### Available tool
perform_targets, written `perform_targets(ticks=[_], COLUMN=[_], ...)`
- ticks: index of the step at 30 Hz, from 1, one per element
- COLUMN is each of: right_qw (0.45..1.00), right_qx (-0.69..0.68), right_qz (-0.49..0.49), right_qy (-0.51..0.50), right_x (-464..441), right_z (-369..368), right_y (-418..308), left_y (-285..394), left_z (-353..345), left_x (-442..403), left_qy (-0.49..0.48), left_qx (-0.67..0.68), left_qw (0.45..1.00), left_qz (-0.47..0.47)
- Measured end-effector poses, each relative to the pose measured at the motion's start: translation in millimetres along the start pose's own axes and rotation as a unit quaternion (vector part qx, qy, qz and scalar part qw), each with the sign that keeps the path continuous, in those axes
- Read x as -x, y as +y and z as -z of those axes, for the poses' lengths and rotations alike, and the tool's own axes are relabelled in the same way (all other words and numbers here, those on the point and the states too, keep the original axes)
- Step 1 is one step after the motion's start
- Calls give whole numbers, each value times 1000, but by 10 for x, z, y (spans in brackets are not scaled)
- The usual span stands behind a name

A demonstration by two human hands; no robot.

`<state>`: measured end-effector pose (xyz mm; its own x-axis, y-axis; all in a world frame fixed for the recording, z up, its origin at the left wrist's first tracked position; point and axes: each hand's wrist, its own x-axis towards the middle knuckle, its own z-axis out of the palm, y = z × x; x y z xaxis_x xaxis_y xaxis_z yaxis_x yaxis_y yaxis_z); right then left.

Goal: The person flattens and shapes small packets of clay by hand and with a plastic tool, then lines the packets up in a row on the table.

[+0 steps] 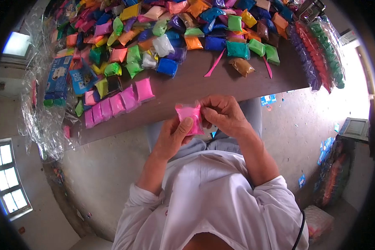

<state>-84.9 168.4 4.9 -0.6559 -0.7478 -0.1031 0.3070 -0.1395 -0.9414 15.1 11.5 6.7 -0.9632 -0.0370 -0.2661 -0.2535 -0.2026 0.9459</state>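
Observation:
A small clear packet with bright pink filling point(191, 118) is held upright over my lap, just off the table's front edge. My left hand point(174, 134) grips it from the left and below, thumb across its front. The bent fingers of my right hand point(223, 114) pinch the packet's right edge near the top. On the dark table point(187, 89), to the left, lies a row of several pink packets point(117, 103). Two pink plastic tools point(215, 63) lie farther back, either side of a gold-brown packet point(241, 66).
A large heap of packets in many colours point(166, 29) covers the table's back. Blue printed packaging point(58, 75) and crinkled clear film point(29, 108) are at the left. Long purple, red and green bags point(318, 54) lie at the right end. Blue scraps point(326, 150) litter the floor.

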Motion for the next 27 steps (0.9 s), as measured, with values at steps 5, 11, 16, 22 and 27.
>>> perform_targets(ticks=[5,11,16,22,27], right_qw=[999,998,999,998,967], right_qx=[-33,22,31,-2,218], right_qz=[-2,27,27,34,113], right_qy=[-6,54,8,60,70], right_x=[20,8,66,85,1], right_z=[-2,4,327,-44,101], right_y=[-23,51,133,23,40], left_y=[14,-29,-49,-10,-59], left_z=[-9,7,30,-13,26], left_x=[12,-1,11,6,14], left_qy=[-4,4,-10,17,-9], left_qx=[-3,12,40,48,42], left_qw=[1000,999,998,998,999], left_qz=[16,32,38,35,24])
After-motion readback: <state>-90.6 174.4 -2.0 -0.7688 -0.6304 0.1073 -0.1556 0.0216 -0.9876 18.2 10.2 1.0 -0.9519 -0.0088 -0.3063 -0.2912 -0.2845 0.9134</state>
